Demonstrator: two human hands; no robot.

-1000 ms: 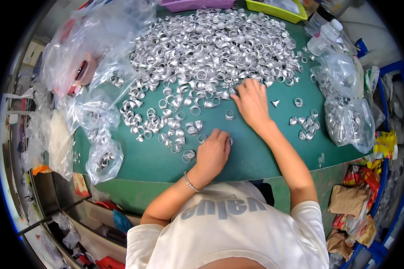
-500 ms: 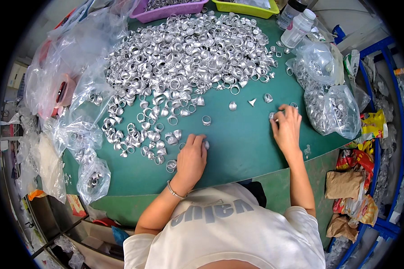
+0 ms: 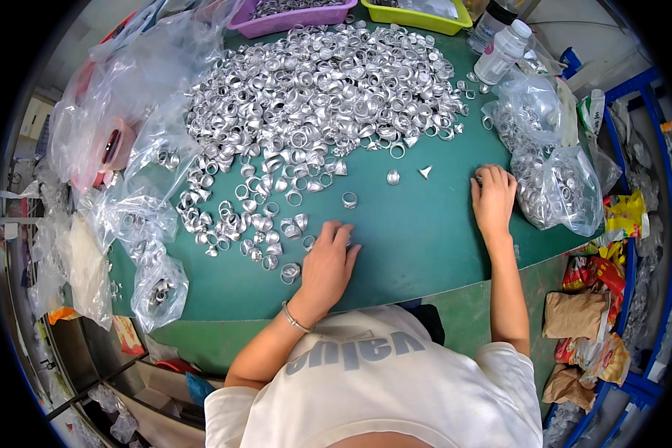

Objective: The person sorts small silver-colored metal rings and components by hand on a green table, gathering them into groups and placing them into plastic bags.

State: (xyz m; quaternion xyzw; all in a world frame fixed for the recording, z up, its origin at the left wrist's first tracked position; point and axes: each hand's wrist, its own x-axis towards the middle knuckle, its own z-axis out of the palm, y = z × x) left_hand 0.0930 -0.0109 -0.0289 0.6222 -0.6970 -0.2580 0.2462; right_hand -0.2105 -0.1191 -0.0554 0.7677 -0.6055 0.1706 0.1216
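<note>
A large heap of silver-coloured metal rings [image 3: 321, 89] covers the far part of the green table [image 3: 411, 254]. Smaller loose groups trail toward the near left. My left hand [image 3: 326, 265] rests low by those groups, thumb and forefinger curled around a ring that is barely visible between them. Next to it lies a single ring [image 3: 290, 273]. On the right, my right hand [image 3: 494, 200] has its fingers bent down over the tabletop, closed on a ring that is mostly hidden at the fingertips. Between the hands and the heap lie a lone ring [image 3: 349, 199], another ring [image 3: 393, 177] and a pointed silver piece [image 3: 425, 172].
Clear plastic bags of rings [image 3: 564, 187] sit right of my right hand. Plastic bags [image 3: 157, 287] crowd the left edge. A purple basket [image 3: 291, 24], a yellow-green basket [image 3: 418, 20] and a white bottle [image 3: 502, 52] stand at the back.
My right hand has moved right and away from me, toward the bags. Two rings that lay near it no longer show. My left hand has shifted slightly, its thumb now farther out.
</note>
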